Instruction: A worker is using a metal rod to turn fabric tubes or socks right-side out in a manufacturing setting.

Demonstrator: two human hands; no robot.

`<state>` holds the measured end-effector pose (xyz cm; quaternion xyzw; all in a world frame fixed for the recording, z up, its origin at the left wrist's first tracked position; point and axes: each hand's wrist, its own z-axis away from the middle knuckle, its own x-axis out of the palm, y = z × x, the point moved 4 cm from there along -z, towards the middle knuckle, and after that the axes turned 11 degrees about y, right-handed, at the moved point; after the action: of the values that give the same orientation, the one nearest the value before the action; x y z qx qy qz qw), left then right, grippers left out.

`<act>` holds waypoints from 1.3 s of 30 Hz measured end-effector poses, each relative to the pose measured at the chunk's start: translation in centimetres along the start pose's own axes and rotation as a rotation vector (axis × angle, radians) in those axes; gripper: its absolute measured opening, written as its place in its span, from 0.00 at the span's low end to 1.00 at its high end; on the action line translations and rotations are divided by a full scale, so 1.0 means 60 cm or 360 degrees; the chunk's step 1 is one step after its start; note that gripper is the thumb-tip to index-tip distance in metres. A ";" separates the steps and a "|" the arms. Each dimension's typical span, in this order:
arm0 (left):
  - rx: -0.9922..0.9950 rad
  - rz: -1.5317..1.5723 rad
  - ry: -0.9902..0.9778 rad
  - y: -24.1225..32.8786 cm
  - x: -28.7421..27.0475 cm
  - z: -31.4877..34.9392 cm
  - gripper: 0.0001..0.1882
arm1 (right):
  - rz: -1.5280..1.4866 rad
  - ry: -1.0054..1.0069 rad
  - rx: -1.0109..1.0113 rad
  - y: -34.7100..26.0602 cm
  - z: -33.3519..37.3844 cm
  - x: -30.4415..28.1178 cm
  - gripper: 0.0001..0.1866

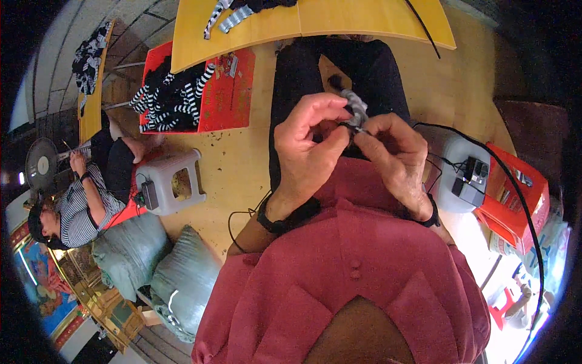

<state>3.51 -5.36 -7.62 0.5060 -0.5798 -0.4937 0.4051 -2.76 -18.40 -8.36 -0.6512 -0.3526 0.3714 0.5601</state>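
Observation:
Above my lap, both hands meet at a small grey-and-black striped fabric piece (356,104) with a dark, fuzzy tip. It looks like a soft toy's tail, pointing away from me. My left hand (309,145) has its thumb and index finger closed on the near end. Opposite it, my right hand (395,151) pinches the same end from the right. A tiny dark part shows between the fingertips, too small to name. Whether a needle or thread is there cannot be made out. Dark bands circle both my wrists.
Ahead stands a yellow table (267,27) with striped fabric pieces (236,19) on it. A red crate (227,103) holds black-and-white striped pieces. Left, a person (91,200) sits beside a grey stool (173,182). At right are a stool with black devices (471,179) and a cable (515,170).

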 end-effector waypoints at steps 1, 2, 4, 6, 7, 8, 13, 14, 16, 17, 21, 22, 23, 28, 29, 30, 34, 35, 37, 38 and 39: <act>-0.0156 0.0122 -0.0007 0.001 0.000 0.001 0.16 | 0.0002 0.0002 0.0001 -0.001 0.000 0.001 0.05; -0.0313 0.0244 -0.0010 -0.001 -0.001 0.003 0.17 | 0.0019 0.0068 0.0051 0.001 0.000 -0.001 0.04; -0.0495 0.0390 -0.0038 -0.014 -0.006 0.001 0.18 | 0.0037 0.0133 0.0103 0.001 0.001 -0.004 0.04; -0.0777 0.0653 -0.0067 -0.026 -0.006 0.001 0.20 | 0.0108 0.0133 0.0017 -0.005 0.001 -0.003 0.04; -0.0779 0.0654 -0.0068 -0.025 -0.008 -0.001 0.20 | 0.0110 0.0134 0.0018 -0.003 0.000 -0.002 0.04; -0.0940 0.0796 -0.0110 -0.026 -0.006 0.000 0.20 | 0.0153 0.0171 -0.0121 -0.005 -0.002 -0.002 0.04; -0.1111 0.1007 -0.0373 -0.033 -0.009 0.001 0.17 | 0.0218 0.0221 -0.0342 -0.022 0.001 0.005 0.05; -0.0976 0.0876 -0.0439 -0.028 -0.006 -0.001 0.17 | 0.0164 0.0270 -0.0236 -0.021 0.004 0.007 0.05; -0.0840 0.0744 -0.0504 -0.021 -0.005 -0.002 0.16 | 0.0110 0.0321 -0.0130 -0.017 0.006 0.006 0.05; -0.0861 0.0703 -0.0461 -0.022 -0.007 -0.002 0.16 | 0.0172 0.0255 -0.0150 -0.015 0.006 0.008 0.06; -0.0784 0.0634 -0.0283 -0.021 -0.004 -0.002 0.15 | 0.0225 0.0074 -0.0110 0.003 0.002 0.007 0.07; -0.0784 0.0632 -0.0282 -0.025 -0.002 0.000 0.15 | 0.0224 0.0073 -0.0110 0.004 0.003 0.007 0.07; -0.0711 0.0539 -0.0265 -0.027 -0.003 0.001 0.14 | 0.0136 0.0056 0.0087 0.011 0.004 0.007 0.07; -0.0674 0.0340 -0.0193 -0.026 -0.006 0.002 0.12 | -0.0734 -0.0118 0.0960 0.033 0.008 0.007 0.06; -0.0694 0.0303 -0.0201 -0.021 -0.006 0.001 0.12 | -0.0878 -0.0195 0.1017 0.034 0.009 0.011 0.06; -0.0714 0.0266 -0.0209 -0.019 -0.005 0.000 0.12 | -0.1021 -0.0272 0.1074 0.034 0.010 0.015 0.06; -0.0574 0.0138 -0.0174 -0.019 -0.001 -0.001 0.12 | -0.0949 -0.0387 0.1006 0.040 0.015 0.016 0.06; -0.0489 0.0130 -0.0164 -0.021 -0.001 -0.001 0.11 | -0.0865 -0.0380 0.0948 0.039 0.015 0.018 0.05; -0.0403 0.0122 -0.0152 -0.022 -0.002 -0.003 0.11 | -0.0781 -0.0373 0.0888 0.035 0.017 0.019 0.05; -0.0443 0.0229 -0.0135 -0.025 -0.004 -0.006 0.11 | -0.0771 -0.0382 0.0826 0.029 0.018 0.019 0.04; -0.0483 0.0337 -0.0117 -0.026 -0.005 -0.008 0.12 | -0.0761 -0.0392 0.0764 0.024 0.018 0.019 0.03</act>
<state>4.32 -5.14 -9.07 0.3569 -0.5630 -0.5483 0.5050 -3.09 -17.07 -9.99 -0.3506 -0.4625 0.3777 0.7214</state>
